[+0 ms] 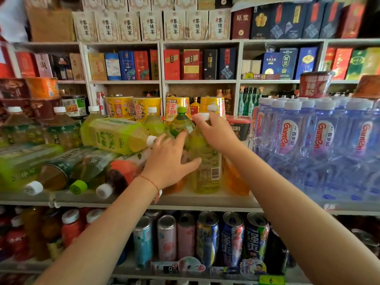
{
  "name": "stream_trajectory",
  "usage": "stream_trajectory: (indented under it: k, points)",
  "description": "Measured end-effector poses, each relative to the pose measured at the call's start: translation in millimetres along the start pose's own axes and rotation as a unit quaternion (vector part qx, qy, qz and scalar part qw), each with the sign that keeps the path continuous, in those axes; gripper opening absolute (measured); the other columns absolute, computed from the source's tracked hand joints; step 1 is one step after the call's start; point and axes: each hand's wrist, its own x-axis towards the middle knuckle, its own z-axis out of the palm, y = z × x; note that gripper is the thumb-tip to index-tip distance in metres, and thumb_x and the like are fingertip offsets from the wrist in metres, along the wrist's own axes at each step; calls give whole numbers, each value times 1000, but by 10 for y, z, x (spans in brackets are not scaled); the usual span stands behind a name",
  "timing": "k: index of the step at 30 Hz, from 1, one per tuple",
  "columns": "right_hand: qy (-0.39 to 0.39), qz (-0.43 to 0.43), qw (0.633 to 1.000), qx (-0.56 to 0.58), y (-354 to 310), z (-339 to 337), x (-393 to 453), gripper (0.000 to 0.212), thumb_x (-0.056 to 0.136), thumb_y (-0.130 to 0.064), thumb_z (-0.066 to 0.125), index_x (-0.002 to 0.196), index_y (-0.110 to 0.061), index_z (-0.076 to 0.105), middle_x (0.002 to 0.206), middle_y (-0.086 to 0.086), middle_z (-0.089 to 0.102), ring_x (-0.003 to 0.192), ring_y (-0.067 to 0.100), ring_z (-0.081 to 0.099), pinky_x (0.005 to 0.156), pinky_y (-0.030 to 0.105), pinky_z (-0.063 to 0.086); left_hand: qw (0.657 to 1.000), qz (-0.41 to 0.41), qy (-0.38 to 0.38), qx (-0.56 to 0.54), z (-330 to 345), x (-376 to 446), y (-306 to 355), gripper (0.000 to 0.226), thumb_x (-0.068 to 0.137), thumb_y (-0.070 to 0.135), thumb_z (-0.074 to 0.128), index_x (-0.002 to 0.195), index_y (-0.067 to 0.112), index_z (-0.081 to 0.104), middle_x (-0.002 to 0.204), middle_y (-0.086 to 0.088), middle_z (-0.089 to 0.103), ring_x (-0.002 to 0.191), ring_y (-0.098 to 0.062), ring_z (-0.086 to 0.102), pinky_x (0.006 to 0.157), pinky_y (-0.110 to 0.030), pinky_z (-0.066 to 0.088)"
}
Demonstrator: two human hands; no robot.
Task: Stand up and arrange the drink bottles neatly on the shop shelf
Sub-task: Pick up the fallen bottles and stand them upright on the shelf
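While the right hand (216, 133) curled round the neck and shoulder of an upright yellow tea bottle (205, 161), just under its white cap (203, 116), the left hand (170, 161) lay with fingers spread and fairly straight against the bottle's left flank, steadying rather than gripping. That bottle stood near the front edge of the middle shelf (205, 199), between an amber bottle (234, 177) on its right and a green-capped bottle (181, 124) just behind to the left.

Full of liquid, it would probably be heavy for its size, with thin plastic walls that give under a squeeze and a glossy label that could slip; the stiff neck below the cap, plus a flat palm low on the body, looked the safest hold (the cap alone would be a poor one).

Further left, several bottles lay toppled: a lime-green labelled bottle (115, 134) resting on top, a dark green labelled bottle (67, 171) and an orange labelled bottle (125, 171) beneath, caps pointing outward. These still needed standing up.

To the right stood a pack of water bottles (320, 145) reading "Ganten". Boxes (152, 25) on the top shelf carried Chinese characters, and a dark red box (242, 23) read 原浆. Cans (207, 237) filled the shelf below, their print too blurred to read.
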Motion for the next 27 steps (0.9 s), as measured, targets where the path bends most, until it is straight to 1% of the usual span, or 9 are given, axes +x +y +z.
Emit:
stream_trajectory:
  k: [4, 6, 9, 12, 14, 16, 19, 24, 27]
  points:
    - [2, -19, 999, -36, 71, -163, -259, 45, 107, -50, 34, 104, -13, 61, 89, 2, 65, 79, 19, 63, 65, 36, 49, 998, -14, 42, -52, 135, 70, 198, 107, 84, 69, 65, 161, 20, 10, 149, -6, 50, 134, -28, 47, 112, -41, 35]
    - [38, -34, 986, -162, 178, -226, -440, 40, 110, -37, 32, 107, -10, 61, 96, 7, 65, 87, 27, 62, 64, 38, 43, 995, -42, 65, -70, 216, 109, 304, 117, 75, 72, 73, 161, 19, 12, 151, -8, 48, 133, -27, 51, 105, -41, 43]
    - [78, -10, 916, -394, 362, -274, -649, 22, 105, -20, 40, 107, -10, 60, 98, 8, 66, 90, 33, 67, 57, 34, 35, 990, -76, 82, -81, 353, 154, 477, 122, 70, 74, 76, 159, 20, 13, 149, -13, 44, 124, -29, 57, 86, -37, 49]
    - [15, 30, 871, -491, 470, -230, -811, 27, 102, -20, 41, 121, -20, 61, 100, 0, 66, 85, 27, 67, 46, 28, 21, 986, -113, 92, -86, 444, 192, 569, 120, 71, 70, 77, 158, 19, 11, 151, -15, 37, 114, -32, 61, 73, -38, 52]
    - [-22, 51, 863, -502, 475, -249, -939, 38, 105, -29, 37, 140, -23, 48, 114, 2, 66, 82, 27, 63, 46, 29, 20, 983, -134, 90, -86, 486, 200, 574, 120, 72, 66, 78, 159, 19, 8, 155, -14, 32, 106, -32, 62, 66, -36, 52]
    - [-61, 72, 856, -509, 457, -286, -1083, 59, 105, -35, 42, 156, -13, 22, 126, 7, 63, 98, 29, 65, 49, 31, 26, 980, -136, 98, -103, 532, 184, 554, 119, 74, 59, 80, 159, 20, 8, 156, -12, 30, 106, -32, 62, 66, -35, 51]
    - [-92, 66, 849, -516, 474, -320, -1271, 77, 101, -21, 49, 161, -7, 1, 122, 8, 65, 102, 29, 67, 48, 32, 29, 973, -135, 124, -140, 591, 143, 542, 113, 76, 46, 82, 159, 21, 11, 153, -11, 35, 117, -31, 57, 71, -31, 43]
    - [-70, 37, 884, -461, 465, -390, -1341, 68, 98, -13, 51, 155, -6, 14, 112, 10, 68, 95, 31, 69, 62, 34, 40, 971, -146, 139, -129, 657, 105, 591, 117, 76, 50, 83, 160, 21, 8, 152, -13, 38, 122, -33, 56, 74, -36, 46]
    - [23, -4, 901, -433, 366, -471, -1289, 38, 102, -17, 46, 137, -10, 33, 96, 8, 67, 78, 30, 67, 48, 29, 29, 972, -167, 136, -93, 631, 88, 638, 119, 75, 59, 81, 159, 21, 7, 148, -15, 43, 124, -33, 55, 80, -41, 50]
